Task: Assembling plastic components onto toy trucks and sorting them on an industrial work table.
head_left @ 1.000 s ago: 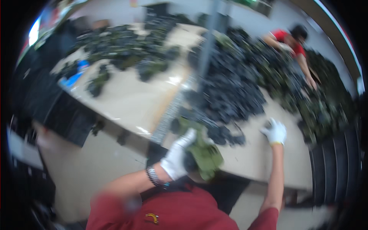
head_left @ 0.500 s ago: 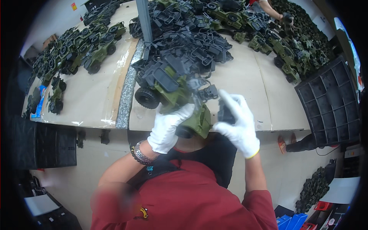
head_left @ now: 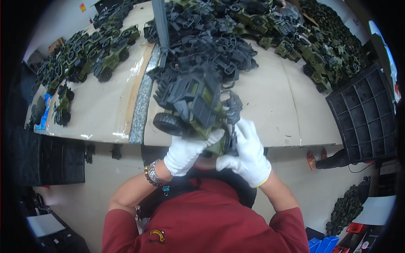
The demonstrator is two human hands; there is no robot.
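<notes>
A toy military jeep (head_left: 201, 95), green with dark grey body parts, is held tilted over the table's near edge. My gloved left hand (head_left: 184, 154) is closed around its lower side, below the black wheel (head_left: 168, 123). My right hand (head_left: 248, 158), also white-gloved, is closed on a dark plastic part (head_left: 232, 145) against the jeep's right end. Fingers and the jeep's body hide much of that part. Just beyond the jeep lies a heap of dark grey plastic parts (head_left: 228, 52).
Green toy jeeps (head_left: 112, 63) are piled on the left table; more (head_left: 314, 67) lie at the far right. A grey metal post (head_left: 160, 25) rises between the tables. A black gridded tray (head_left: 365, 111) leans at the right edge. Below left is a black crate (head_left: 52, 158).
My right hand has moved left and brought the dark part against the jeep. The jeep has tilted in my left hand. At the far right, another person's hand has moved away.
</notes>
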